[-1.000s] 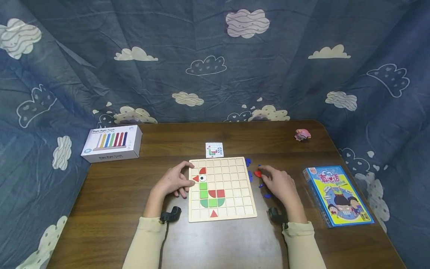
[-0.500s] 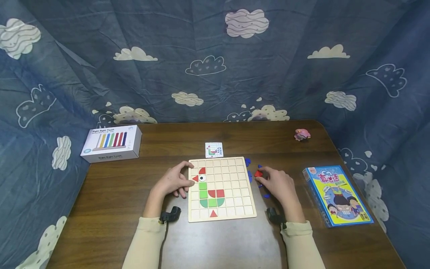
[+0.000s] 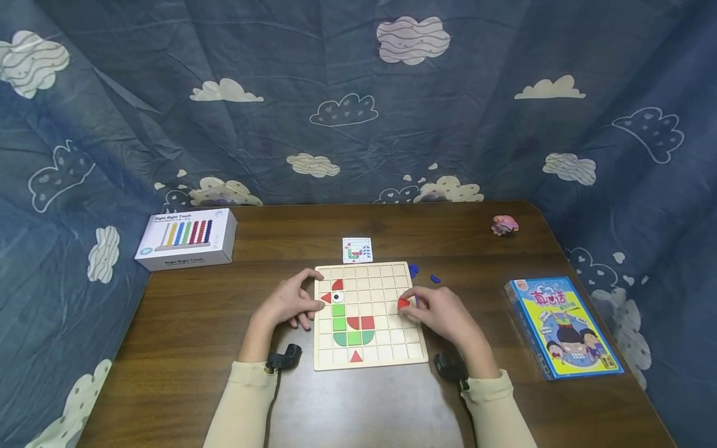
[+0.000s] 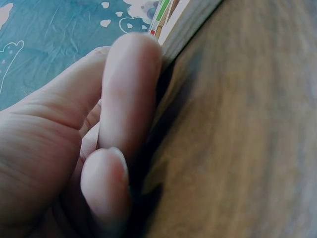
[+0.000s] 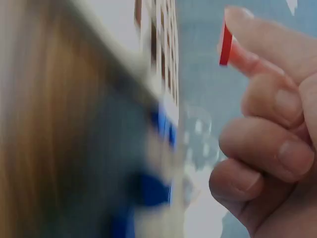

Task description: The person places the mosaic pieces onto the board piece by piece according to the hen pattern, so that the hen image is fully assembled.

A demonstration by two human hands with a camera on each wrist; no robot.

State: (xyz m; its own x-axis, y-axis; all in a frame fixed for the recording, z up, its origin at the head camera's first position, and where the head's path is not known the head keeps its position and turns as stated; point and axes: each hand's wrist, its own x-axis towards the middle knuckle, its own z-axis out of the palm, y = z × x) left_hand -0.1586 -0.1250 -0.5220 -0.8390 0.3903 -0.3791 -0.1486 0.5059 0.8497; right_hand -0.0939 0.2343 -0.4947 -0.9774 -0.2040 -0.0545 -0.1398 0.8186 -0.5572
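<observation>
Red piece's off the table now, right hand pinching it over the grid board; relaxed left hand touching its edge.

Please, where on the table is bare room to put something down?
The table is bare between the white box and the left hand, and nearer than the board, between the sleeves. Crowded: the board's right edge, with the right hand and blue pieces.

Desk: brown wood grain, smooth, pale sheen in the foreground. Board: light wood, matt, scored with lines. Red piece: smooth. Curtain: matt cloth, creased. White box and yellow box: smooth printed cardboard by appearance. Sleeves: matt cloth.
</observation>
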